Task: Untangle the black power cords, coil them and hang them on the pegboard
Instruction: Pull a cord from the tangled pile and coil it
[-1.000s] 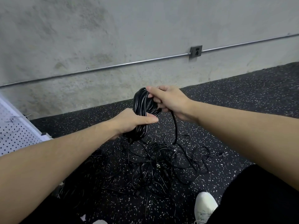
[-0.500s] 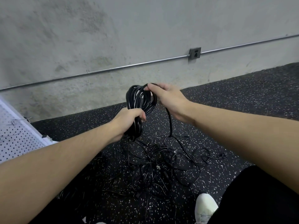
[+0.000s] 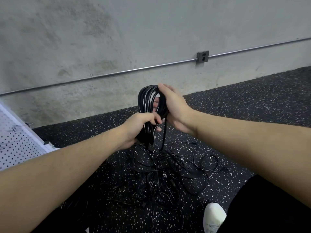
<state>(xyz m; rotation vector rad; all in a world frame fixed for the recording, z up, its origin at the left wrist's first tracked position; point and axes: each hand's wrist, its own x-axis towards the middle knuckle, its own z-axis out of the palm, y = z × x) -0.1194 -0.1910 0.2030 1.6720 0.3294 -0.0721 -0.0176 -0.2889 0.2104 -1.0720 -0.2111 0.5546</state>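
The person is winding one black cord into a coil (image 3: 148,105) held above the floor. The left hand (image 3: 139,127) squeezes its bottom; the right hand (image 3: 173,108) wraps around its top. More cords (image 3: 168,175) lie tangled below. Next, I think, pull the loose end up.

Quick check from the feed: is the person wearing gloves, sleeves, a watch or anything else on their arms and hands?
No. The left hand and right hand are bare, without gloves or visible rings. Both forearms are uncovered to the frame edge: no sleeves, watch or wristband show.
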